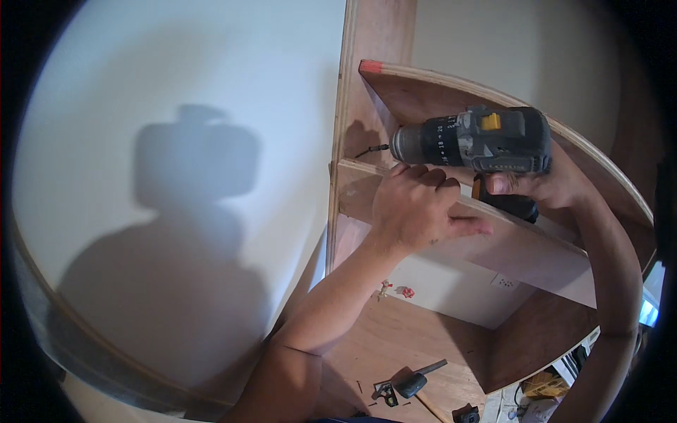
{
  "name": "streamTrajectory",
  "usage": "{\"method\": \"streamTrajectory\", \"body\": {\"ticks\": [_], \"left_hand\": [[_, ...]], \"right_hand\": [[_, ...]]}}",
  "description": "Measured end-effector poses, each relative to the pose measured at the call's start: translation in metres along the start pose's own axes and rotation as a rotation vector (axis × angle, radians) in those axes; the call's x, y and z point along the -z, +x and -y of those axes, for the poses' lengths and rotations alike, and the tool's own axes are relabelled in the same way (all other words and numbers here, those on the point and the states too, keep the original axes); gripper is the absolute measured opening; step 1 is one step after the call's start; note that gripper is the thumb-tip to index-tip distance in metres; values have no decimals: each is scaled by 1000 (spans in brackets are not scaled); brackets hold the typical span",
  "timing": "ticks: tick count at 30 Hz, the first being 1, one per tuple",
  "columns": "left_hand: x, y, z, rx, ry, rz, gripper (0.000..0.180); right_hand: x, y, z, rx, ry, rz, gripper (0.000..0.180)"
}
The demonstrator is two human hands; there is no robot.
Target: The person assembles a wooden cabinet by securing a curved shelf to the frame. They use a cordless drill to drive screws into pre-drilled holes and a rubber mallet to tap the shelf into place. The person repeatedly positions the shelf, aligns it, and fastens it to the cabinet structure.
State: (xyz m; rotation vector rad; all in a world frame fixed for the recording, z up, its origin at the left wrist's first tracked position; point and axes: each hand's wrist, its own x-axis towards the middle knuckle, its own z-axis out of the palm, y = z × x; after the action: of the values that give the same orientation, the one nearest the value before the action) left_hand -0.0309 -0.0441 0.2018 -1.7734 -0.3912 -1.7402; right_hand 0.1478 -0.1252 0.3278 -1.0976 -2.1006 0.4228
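Observation:
A grey and black cordless drill (504, 144) with a yellow switch on top lies level, its chuck toward the left. My right hand (539, 189) is closed around its handle. A thin dark bit (372, 150) sticks out of the chuck, its tip close to the upright plywood panel (340, 127). Below the chuck, my left hand (416, 208) has its fingers curled over the top edge of a horizontal wooden board (529, 250), thumb pointing right. The left fingertips are partly hidden behind the board's edge.
A curved shelf (451, 79) with a red corner juts out above the drill. On the lower plywood surface (423, 331) lie a hammer (410, 384), a small square-like tool (385, 392) and loose screws. A white wall (106, 92) rises at left; an outlet (503, 282) sits inside the unit.

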Motion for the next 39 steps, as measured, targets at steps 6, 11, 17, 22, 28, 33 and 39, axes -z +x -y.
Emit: {"method": "streamTrajectory", "body": {"ticks": [6, 11, 17, 22, 28, 33, 39], "left_hand": [[-2, 0, 3, -13, 7, -20, 66], [-3, -3, 3, 2, 34, 29, 66], [-3, -1, 1, 4, -10, -19, 66], [-9, -3, 9, -80, 43, -80, 67], [-5, -4, 3, -23, 73, 45, 68], [0, 3, 1, -19, 54, 36, 67], [-1, 3, 2, -26, 39, 43, 65]], "right_hand": [[-1, 2, 5, -9, 34, 80, 75], [1, 8, -4, 2, 49, 136, 74], [-1, 8, -3, 61, 120, 121, 71], [0, 11, 5, -6, 81, 83, 75], [13, 15, 3, -43, -66, 118, 65], [7, 16, 4, -33, -19, 100, 56], [2, 17, -1, -29, 60, 111, 55]]}}
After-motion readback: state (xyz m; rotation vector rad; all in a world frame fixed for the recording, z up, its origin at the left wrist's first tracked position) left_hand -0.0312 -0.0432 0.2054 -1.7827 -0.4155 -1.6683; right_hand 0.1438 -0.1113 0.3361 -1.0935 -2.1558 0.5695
